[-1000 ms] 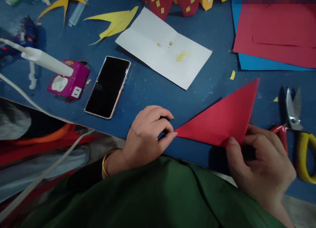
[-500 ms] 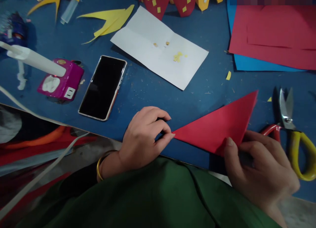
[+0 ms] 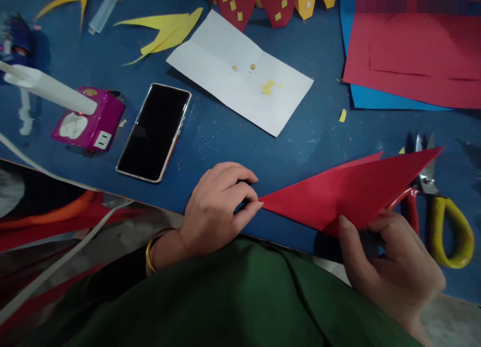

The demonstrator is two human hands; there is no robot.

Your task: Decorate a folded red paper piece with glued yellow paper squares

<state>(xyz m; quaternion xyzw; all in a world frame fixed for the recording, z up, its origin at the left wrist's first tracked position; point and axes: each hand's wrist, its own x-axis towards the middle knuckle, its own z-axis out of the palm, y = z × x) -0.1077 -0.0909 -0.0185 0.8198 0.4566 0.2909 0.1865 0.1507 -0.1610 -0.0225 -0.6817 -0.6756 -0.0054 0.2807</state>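
Note:
A folded sheet of red paper (image 3: 338, 194) lies near the front edge of the blue table, its narrow tip pointing left. My left hand (image 3: 218, 211) pinches that tip between thumb and finger. At the lower right corner, my right hand (image 3: 391, 267) grips the paper with the thumb on top and fingers beneath. Two layers show: an upper flap reaches far to the right, while a second layer peeks out behind it. Just right of the paper are scissors (image 3: 451, 231) with one yellow and one red handle; the flap partly covers their blades.
A white folded sheet (image 3: 240, 86) carries small yellow scraps. A phone (image 3: 154, 131) and a purple socket block (image 3: 90, 119) with a white plug lie at left. Red sheets (image 3: 413, 51) over blue ones fill the back right. Yellow cut-outs (image 3: 161, 33) lie at the back.
The red paper's upper layer has swung out to the right, parting from the layer beneath and covering part of the scissors. Both hands keep their hold; the view has shifted slightly.

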